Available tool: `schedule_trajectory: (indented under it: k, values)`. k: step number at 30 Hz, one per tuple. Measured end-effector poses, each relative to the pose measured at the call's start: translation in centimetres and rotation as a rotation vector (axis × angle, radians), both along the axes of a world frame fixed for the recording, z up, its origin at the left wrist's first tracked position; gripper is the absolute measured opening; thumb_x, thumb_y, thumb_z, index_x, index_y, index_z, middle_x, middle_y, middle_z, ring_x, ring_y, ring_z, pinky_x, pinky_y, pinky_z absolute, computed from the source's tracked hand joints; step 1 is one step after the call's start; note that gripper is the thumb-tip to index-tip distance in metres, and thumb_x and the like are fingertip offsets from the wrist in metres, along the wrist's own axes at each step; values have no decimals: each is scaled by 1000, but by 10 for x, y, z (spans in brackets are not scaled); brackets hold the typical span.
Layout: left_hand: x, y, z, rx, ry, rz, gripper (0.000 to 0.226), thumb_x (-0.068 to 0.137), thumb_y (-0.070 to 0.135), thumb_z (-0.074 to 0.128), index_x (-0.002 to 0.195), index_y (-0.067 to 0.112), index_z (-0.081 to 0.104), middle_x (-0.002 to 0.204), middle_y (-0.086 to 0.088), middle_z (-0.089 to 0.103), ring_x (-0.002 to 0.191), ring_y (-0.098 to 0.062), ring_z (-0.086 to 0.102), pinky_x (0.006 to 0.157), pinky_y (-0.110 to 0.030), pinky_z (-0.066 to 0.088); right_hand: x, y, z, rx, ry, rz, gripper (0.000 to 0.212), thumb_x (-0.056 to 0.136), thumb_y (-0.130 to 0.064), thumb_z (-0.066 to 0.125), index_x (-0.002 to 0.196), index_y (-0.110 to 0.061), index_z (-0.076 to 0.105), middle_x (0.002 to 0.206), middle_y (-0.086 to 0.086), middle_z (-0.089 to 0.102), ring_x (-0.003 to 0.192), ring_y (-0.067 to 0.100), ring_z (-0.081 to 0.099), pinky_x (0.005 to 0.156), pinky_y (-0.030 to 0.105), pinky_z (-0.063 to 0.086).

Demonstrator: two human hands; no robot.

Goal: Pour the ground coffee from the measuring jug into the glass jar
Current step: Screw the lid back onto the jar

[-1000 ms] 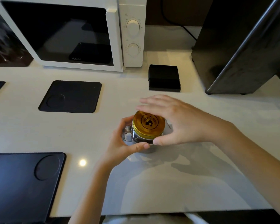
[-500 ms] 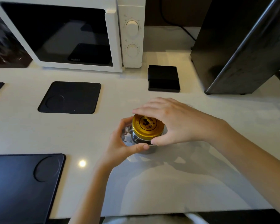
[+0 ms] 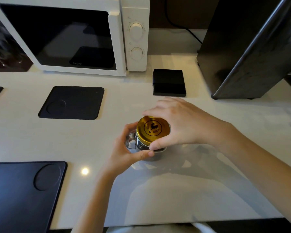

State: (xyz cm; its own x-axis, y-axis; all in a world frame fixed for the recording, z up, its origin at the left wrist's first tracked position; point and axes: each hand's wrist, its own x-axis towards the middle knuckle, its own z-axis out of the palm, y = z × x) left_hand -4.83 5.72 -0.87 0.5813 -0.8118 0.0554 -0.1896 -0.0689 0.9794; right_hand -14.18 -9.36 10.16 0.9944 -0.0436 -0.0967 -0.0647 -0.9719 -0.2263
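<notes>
A glass jar (image 3: 142, 147) with a handle on its left side stands in the middle of the white counter. Dark contents show through its wall. A gold lid (image 3: 152, 128) with a dark round emblem sits on top of it. My left hand (image 3: 124, 148) wraps the jar's body and handle from the left, thumb across the front. My right hand (image 3: 181, 123) grips the lid's rim from the right, fingers curled over its far edge and thumb at the near edge. No measuring jug is in view.
A white microwave (image 3: 74, 36) stands at the back left, a tall black appliance (image 3: 247, 47) at the back right. A small black box (image 3: 169, 82) lies behind the jar. Black mats lie at middle left (image 3: 71, 102) and near left (image 3: 22, 194).
The emblem on the gold lid has turned under my right hand, whose fingers have shifted round the rim. The jar and my left hand stay in the same spot.
</notes>
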Motion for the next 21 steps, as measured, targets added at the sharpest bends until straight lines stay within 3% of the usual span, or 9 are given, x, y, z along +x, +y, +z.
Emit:
schedule_trajectory:
  k: [2, 4, 5, 7, 9, 12, 17, 19, 21]
  values:
    - [-1, 1, 0, 0, 8, 7, 78, 45, 62, 77, 111, 34, 47, 101, 26, 64, 96, 1, 61, 77, -12, 45, 1, 1, 1, -113, -50, -36, 66, 66, -78, 49, 96, -20, 61, 88, -4, 59, 85, 14, 43, 76, 28, 28]
    - [-1, 1, 0, 5, 15, 11, 78, 45, 63, 76, 111, 35, 47, 102, 21, 64, 98, -1, 61, 78, -14, 46, 1, 0, 3, -147, -102, -61, 72, 63, -84, 35, 71, -17, 60, 67, -5, 54, 72, 15, 39, 71, 32, 29]
    - [-1, 1, 0, 6, 15, 8, 77, 46, 63, 76, 112, 36, 46, 103, 22, 64, 99, 0, 61, 79, -13, 46, 0, -2, 5, -156, -108, -65, 75, 61, -85, 33, 71, -17, 62, 68, -4, 55, 74, 15, 40, 71, 33, 30]
    - [-1, 1, 1, 3, 10, -2, 77, 47, 61, 76, 112, 34, 46, 104, 29, 63, 100, 2, 60, 79, -12, 46, -2, -7, 6, -129, -50, -53, 79, 60, -83, 46, 103, -19, 62, 99, -1, 61, 95, 17, 43, 82, 34, 31]
    - [-1, 0, 1, -4, 11, -6, 78, 47, 60, 77, 112, 31, 46, 105, 32, 61, 100, 3, 60, 79, -11, 45, -3, -8, 5, -7, 35, -10, 85, 61, -65, 67, 131, -25, 42, 127, -2, 50, 115, 14, 34, 92, 29, 27]
    - [-1, 0, 2, -13, 15, -7, 79, 46, 60, 77, 112, 29, 46, 103, 34, 61, 99, 4, 59, 77, -9, 45, 0, -3, -3, 85, 23, 24, 76, 63, -50, 75, 128, -23, 45, 119, -1, 54, 110, 14, 38, 90, 27, 31]
    - [-1, 1, 1, -7, 9, -3, 78, 46, 60, 77, 112, 32, 47, 101, 33, 62, 96, 3, 60, 76, -10, 45, -3, -1, 3, -78, -92, -59, 72, 58, -78, 56, 94, -16, 61, 89, -2, 62, 85, 14, 46, 70, 28, 34]
    - [0, 0, 1, -4, 4, -7, 77, 47, 61, 76, 112, 33, 46, 102, 34, 61, 98, 3, 59, 78, -10, 45, -2, -5, 7, -56, -76, -54, 73, 59, -75, 59, 105, -18, 60, 100, -3, 61, 93, 13, 45, 73, 26, 32]
    - [0, 0, 1, -5, 2, -14, 77, 47, 62, 76, 112, 32, 45, 103, 36, 60, 99, 5, 58, 78, -9, 45, -1, -8, 6, 22, 27, -23, 81, 63, -60, 70, 129, -21, 44, 126, -2, 51, 114, 12, 38, 88, 27, 32]
